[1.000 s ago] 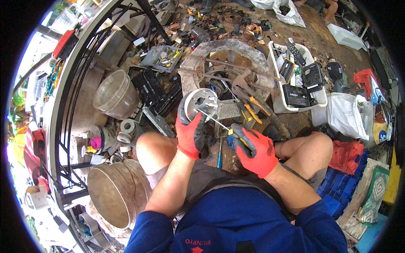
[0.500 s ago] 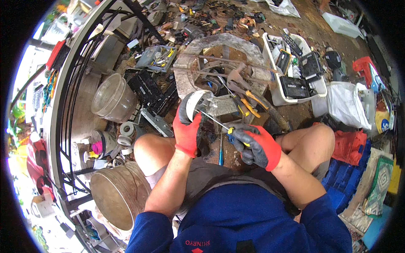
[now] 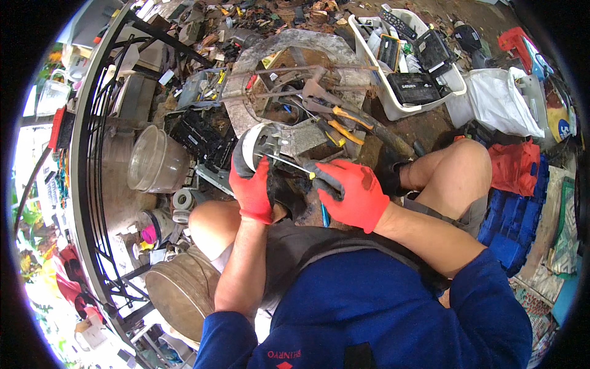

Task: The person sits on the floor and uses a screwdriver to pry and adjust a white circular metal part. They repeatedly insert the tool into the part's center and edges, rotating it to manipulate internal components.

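My left hand (image 3: 252, 189), in a red and black glove, grips a white round cup-shaped housing (image 3: 249, 147) tilted with its open side to the right. Metal-looking parts show inside the housing. In my right hand (image 3: 353, 192), gloved alike, is a screwdriver (image 3: 290, 164); its handle is mostly hidden by the fingers. The shaft points left and its tip reaches the housing's inside. Beyond my hands a rusty hammer (image 3: 316, 93) and orange-handled pliers (image 3: 346, 133) lie on a worn stone ring (image 3: 241, 69). A blue-handled tool (image 3: 325, 215) is below, between my legs.
At the far right stands a white bin (image 3: 402, 112) of black electronic parts, with a white sack (image 3: 501, 101) beside it. A clear bucket (image 3: 153, 161), a brown bucket (image 3: 178, 295) and a black metal rack (image 3: 92, 160) are at left. Scrap litters the far ground.
The view has shifted, so both hands appear farther left. My right hand has turned over the screwdriver, its back now facing up. The tip stays in the housing.
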`<move>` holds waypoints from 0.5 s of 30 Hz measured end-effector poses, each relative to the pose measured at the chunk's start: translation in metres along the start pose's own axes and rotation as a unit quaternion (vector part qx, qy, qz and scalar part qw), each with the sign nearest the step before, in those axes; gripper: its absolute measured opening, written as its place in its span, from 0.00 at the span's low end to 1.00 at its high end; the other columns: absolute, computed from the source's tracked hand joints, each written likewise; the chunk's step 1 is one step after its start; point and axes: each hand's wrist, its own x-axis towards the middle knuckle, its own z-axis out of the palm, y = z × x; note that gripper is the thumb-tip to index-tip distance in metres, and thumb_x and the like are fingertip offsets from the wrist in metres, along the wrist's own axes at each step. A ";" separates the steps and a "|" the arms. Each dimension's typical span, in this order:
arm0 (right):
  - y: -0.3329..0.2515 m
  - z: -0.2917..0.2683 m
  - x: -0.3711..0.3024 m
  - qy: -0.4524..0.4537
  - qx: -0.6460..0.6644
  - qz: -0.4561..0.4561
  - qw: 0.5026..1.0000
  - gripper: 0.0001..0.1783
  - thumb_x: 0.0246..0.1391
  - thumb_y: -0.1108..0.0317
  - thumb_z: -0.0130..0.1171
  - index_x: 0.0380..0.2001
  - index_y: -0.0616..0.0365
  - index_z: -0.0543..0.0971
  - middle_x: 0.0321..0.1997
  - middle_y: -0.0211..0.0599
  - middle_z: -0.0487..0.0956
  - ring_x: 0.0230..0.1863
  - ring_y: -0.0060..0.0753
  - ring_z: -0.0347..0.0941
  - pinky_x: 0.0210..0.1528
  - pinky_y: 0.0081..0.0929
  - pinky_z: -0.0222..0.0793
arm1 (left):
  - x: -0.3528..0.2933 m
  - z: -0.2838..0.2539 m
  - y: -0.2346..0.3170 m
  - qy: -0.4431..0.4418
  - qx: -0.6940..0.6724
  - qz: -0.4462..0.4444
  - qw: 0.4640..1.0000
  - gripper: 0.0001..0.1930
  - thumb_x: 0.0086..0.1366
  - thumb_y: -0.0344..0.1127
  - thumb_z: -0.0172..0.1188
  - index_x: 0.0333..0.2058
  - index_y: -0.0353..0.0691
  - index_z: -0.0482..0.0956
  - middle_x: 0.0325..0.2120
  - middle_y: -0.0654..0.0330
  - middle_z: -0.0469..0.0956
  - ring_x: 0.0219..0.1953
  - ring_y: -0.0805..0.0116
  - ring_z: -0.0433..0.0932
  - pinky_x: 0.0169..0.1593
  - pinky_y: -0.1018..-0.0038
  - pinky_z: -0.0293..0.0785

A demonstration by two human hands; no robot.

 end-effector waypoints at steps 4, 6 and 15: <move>0.006 -0.005 0.004 -0.024 -0.085 -0.087 0.992 0.20 0.49 0.62 0.67 0.46 0.55 0.82 0.42 0.47 0.79 0.37 0.55 0.79 0.40 0.45 0.76 | -0.001 -0.003 -0.007 0.005 0.015 0.007 1.000 0.25 0.63 0.21 0.61 0.60 0.34 0.73 0.54 0.57 0.79 0.55 0.68 0.77 0.61 0.70 0.71; 0.002 -0.009 0.007 -0.030 -0.083 -0.082 0.993 0.19 0.49 0.60 0.66 0.44 0.55 0.82 0.41 0.47 0.80 0.37 0.55 0.79 0.39 0.45 0.76 | -0.002 -0.003 -0.008 0.007 0.009 0.004 1.000 0.25 0.63 0.20 0.60 0.60 0.33 0.73 0.54 0.57 0.79 0.55 0.68 0.77 0.61 0.70 0.71; -0.008 -0.029 0.031 -0.139 -0.102 0.068 0.983 0.19 0.52 0.53 0.62 0.38 0.58 0.80 0.35 0.49 0.82 0.38 0.57 0.80 0.43 0.49 0.76 | -0.014 0.004 -0.011 0.041 -0.049 -0.002 0.998 0.23 0.64 0.20 0.60 0.58 0.33 0.73 0.52 0.56 0.80 0.52 0.68 0.79 0.58 0.71 0.73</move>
